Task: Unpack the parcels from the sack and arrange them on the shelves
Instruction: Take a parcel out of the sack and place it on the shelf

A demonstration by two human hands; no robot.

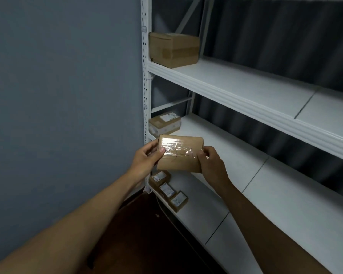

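Head view: both arms reach forward, left hand (147,155) and right hand (210,163) pinching a taped brown parcel (179,153) by its ends, held before the white shelves (236,86); other boxes (173,49) sit at the shelves' left end

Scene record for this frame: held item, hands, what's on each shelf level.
held: taped parcel, gripped at both ends in front of the shelving
left hand: grips left end
right hand: grips right end
top shelf: large box at left end
middle shelf: labelled box at left end
bottom shelf: three small labelled parcels in a row
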